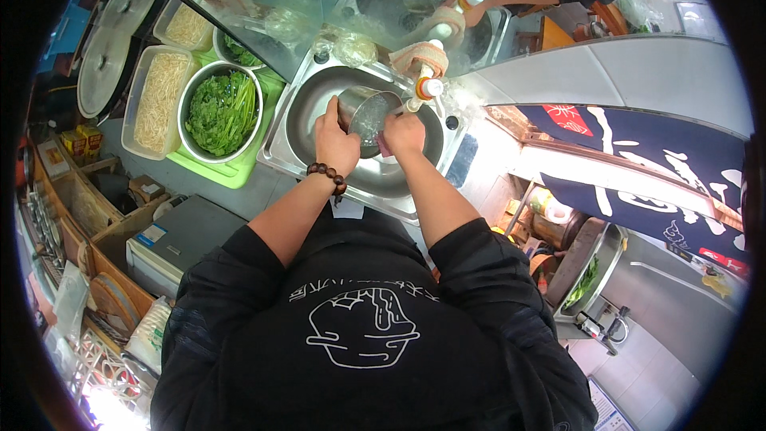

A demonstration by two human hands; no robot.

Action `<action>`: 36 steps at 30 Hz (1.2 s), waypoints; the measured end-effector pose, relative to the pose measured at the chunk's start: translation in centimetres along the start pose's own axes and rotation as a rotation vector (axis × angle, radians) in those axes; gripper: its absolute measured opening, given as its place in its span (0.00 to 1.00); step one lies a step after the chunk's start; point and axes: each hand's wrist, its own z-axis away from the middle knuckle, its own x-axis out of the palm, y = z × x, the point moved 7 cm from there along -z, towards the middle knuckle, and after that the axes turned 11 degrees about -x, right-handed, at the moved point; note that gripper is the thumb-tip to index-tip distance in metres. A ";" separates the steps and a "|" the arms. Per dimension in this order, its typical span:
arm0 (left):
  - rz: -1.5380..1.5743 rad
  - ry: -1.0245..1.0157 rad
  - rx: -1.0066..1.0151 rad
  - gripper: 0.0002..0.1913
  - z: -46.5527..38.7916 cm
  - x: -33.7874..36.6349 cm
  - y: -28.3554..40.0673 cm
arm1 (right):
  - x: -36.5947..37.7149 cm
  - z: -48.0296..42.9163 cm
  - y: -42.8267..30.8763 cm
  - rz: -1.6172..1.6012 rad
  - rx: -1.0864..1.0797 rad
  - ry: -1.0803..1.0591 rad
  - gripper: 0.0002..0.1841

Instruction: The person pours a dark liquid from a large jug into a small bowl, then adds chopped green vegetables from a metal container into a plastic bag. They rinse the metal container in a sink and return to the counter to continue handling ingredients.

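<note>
Over the stainless steel sink (383, 182), my left hand (335, 140) grips the outside of a metal pot (358, 105) by its wall. The pot is tilted, its mouth turned to the right, and clear water shows inside. My right hand (404, 133) is at the pot's rim with a dark reddish cloth or scrubbing pad (382, 145) pinched in its fingers. Just above my right hand is a faucet (428, 88) with a white and orange handle. A pinkish rag (419, 58) is wrapped around the faucet's upper part.
Left of the sink, a green board (239, 170) bears a metal bowl of leafy greens (221, 112) and a plastic tub of bean sprouts (158, 102). Crumpled clear plastic (354, 49) lies at the sink's back rim. Behind it stands a reflective panel (263, 6). A dark printed curtain (646, 161) hangs at right.
</note>
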 end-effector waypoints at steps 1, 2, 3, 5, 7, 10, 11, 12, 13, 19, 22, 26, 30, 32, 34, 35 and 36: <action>0.003 0.002 -0.001 0.43 0.0 0.1 -0.1 | 0.0 0.1 0.0 -0.016 0.023 -0.001 0.22; 0.006 0.003 -0.002 0.43 0.1 0.1 -0.3 | 0.0 0.2 0.1 -0.032 0.046 -0.003 0.21; 0.018 0.001 -0.013 0.43 0.0 0.1 -0.2 | 0.1 0.2 0.3 -0.047 0.070 -0.003 0.20; 0.044 -0.004 -0.034 0.43 -0.1 0.0 0.0 | 0.2 0.1 -0.3 0.069 -0.081 -0.029 0.19; 0.000 0.019 0.011 0.43 -0.5 0.2 -0.7 | 0.6 0.2 0.0 0.082 -0.134 -0.043 0.18; -0.013 0.021 0.014 0.42 -1.3 0.2 -1.4 | 0.0 0.3 0.4 0.004 -0.136 -0.063 0.17; -0.008 0.016 0.004 0.42 -1.6 0.2 -1.5 | -0.6 0.5 0.4 0.015 -0.185 -0.080 0.17; 0.013 0.008 -0.005 0.41 -2.1 0.3 -2.1 | -1.2 0.7 0.1 0.028 -0.236 -0.098 0.16; 0.031 -0.004 -0.011 0.41 -2.6 0.6 -2.7 | -1.3 0.7 0.9 -0.070 -0.157 -0.075 0.17; 0.175 -0.119 -0.112 0.42 -3.6 1.7 -4.7 | -1.7 0.9 2.9 -0.265 0.033 0.018 0.13; 0.389 -0.281 -0.342 0.42 -3.2 1.9 -5.0 | -4.5 1.6 0.5 -0.470 0.148 -0.014 0.14; 0.581 -0.431 -0.498 0.34 -3.2 3.2 -6.8 | -2.9 1.9 -0.4 -0.662 0.072 -0.032 0.16; 0.585 -0.539 -0.520 0.26 -2.0 3.5 -6.0 | -0.4 2.0 -1.6 -0.581 0.119 -0.015 0.20; 0.548 -0.590 -0.511 0.27 -1.4 3.4 -5.0 | 2.6 1.5 -0.9 -0.591 0.192 0.012 0.19; 0.534 -0.629 -0.524 0.29 -1.0 3.6 -5.0 | 2.9 0.2 -1.7 -0.505 0.174 0.041 0.17; 0.535 -0.643 -0.538 0.30 -0.9 3.7 -5.0 | 3.0 0.0 -1.9 -0.463 0.166 0.055 0.16; 0.537 -0.660 -0.552 0.31 -0.7 4.0 -5.0 | 3.8 -0.1 -2.3 -0.549 0.140 -0.009 0.15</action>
